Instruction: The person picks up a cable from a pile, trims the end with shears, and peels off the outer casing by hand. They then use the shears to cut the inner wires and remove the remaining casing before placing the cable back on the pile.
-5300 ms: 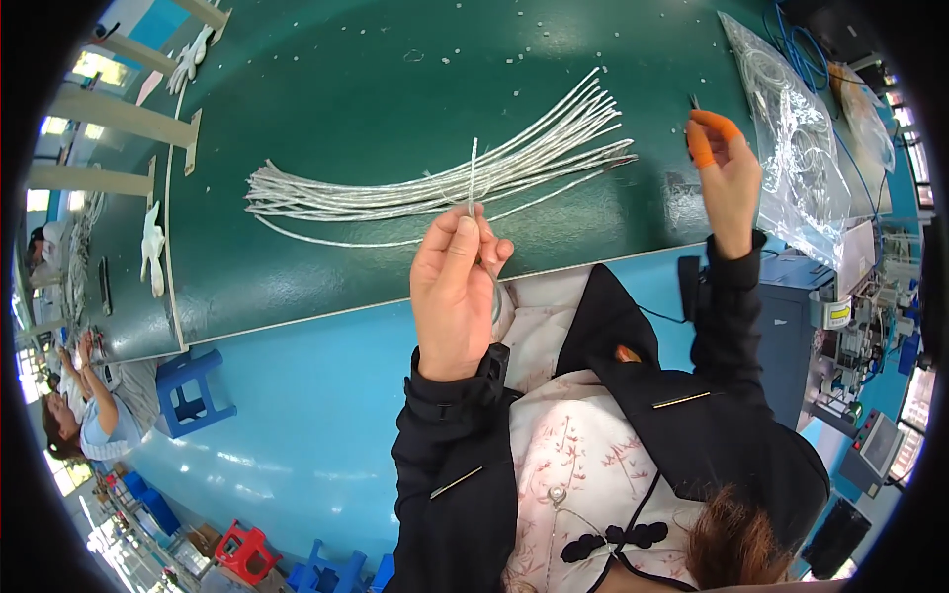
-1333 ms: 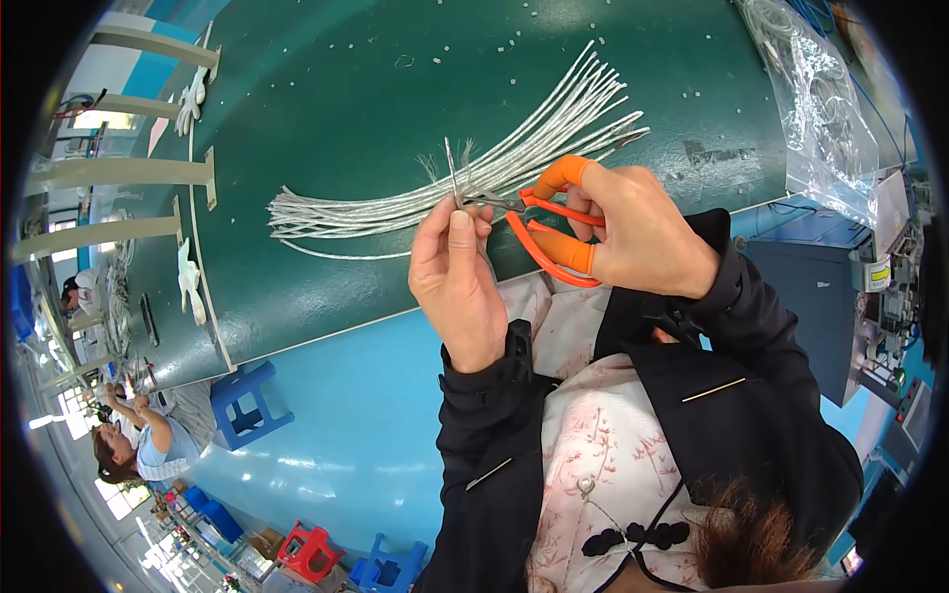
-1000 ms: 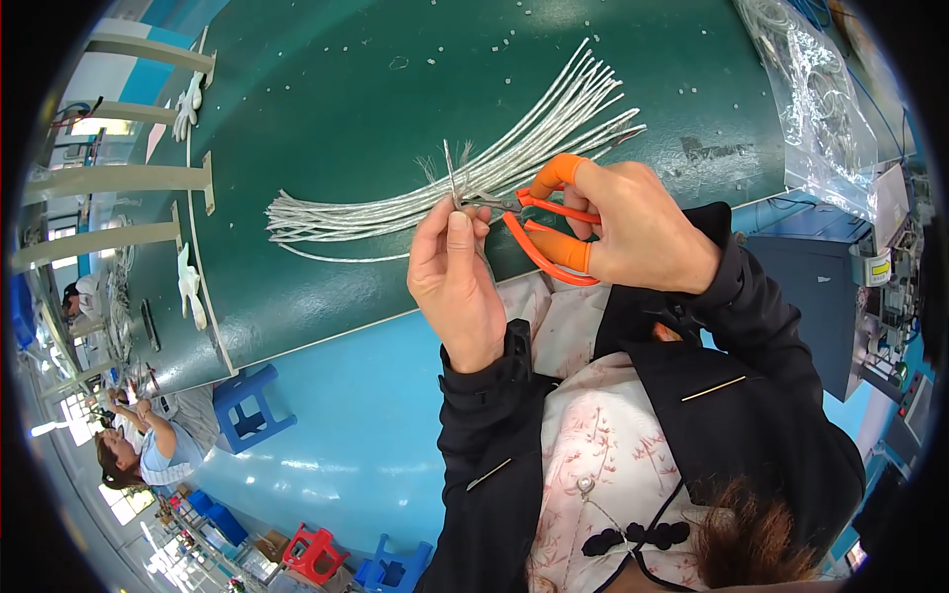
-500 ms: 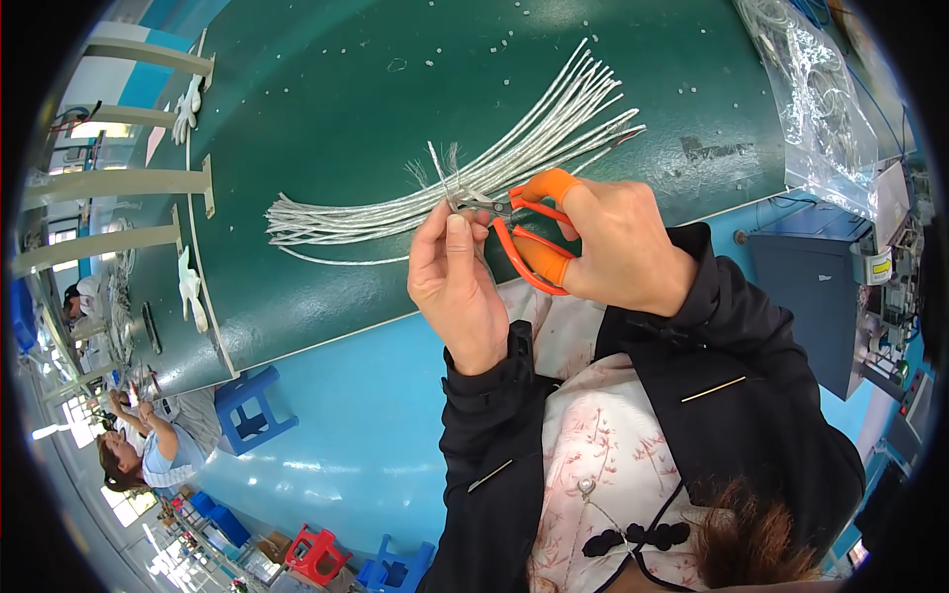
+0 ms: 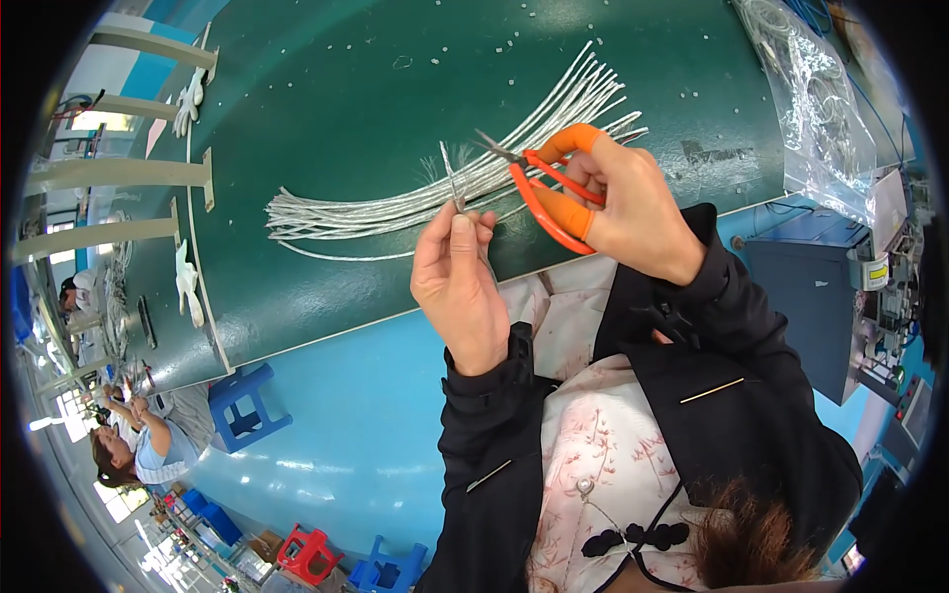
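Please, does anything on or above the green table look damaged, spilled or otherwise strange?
Small white bits lie scattered over the green table, like litter. The table has a dark, uneven patch near the plastic bag, perhaps worn or stained. Fine strands splay from the wire in the left hand, so it looks frayed.

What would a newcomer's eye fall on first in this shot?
Probably the orange-handled pliers in the right hand, their tips right of the frayed cable pinched upright in the left hand. Behind them, a bundle of silvery cables fans out across the green table.
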Demonstrator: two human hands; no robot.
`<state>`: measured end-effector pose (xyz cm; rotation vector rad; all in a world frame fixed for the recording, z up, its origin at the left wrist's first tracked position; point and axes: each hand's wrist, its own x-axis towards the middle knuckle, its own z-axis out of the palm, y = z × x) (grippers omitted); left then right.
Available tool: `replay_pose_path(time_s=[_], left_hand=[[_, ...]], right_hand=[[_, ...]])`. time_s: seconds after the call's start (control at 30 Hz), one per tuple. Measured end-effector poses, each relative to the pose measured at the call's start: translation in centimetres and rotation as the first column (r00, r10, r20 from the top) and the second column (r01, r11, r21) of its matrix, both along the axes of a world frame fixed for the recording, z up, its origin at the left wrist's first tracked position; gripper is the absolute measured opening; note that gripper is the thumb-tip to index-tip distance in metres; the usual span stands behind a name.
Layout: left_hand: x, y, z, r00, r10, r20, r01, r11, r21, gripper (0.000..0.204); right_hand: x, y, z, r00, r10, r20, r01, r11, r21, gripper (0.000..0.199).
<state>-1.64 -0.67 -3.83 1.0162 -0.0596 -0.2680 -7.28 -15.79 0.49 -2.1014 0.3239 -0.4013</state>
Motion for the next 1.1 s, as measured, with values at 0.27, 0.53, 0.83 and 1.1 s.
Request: replay_pose_path(time_s=[0.27, 0.53, 0.83, 1.1], left_hand=[[0.5, 0.1, 0.1, 1.0, 0.0, -0.019, 0.0, 1.0, -0.02, 0.022], [0.4, 0.0, 0.1, 0.999, -0.006, 0.036, 0.006, 1.0, 0.015, 0.022], [0.5, 0.0, 0.0, 0.998, -0.015, 0.054, 0.013, 0.999, 0.038, 0.022], [0.5, 0.1, -0.5, 0.996, -0.023, 0.083, 0.019, 0.998, 0.057, 0.021]], right_hand=[[-0.9, 0.2, 1.1, 0.979, 0.163, -0.123, -0.155, 0.985, 0.075, 0.026], [-0.8, -0.1, 1.2, 0.974, 0.198, -0.111, -0.193, 0.98, 0.048, 0.027], [-0.7, -0.3, 1.4, 0.973, 0.203, -0.109, -0.201, 0.979, 0.027, 0.028], [-0.7, -0.4, 1.2, 0.972, 0.221, -0.081, -0.223, 0.975, -0.02, 0.029]])
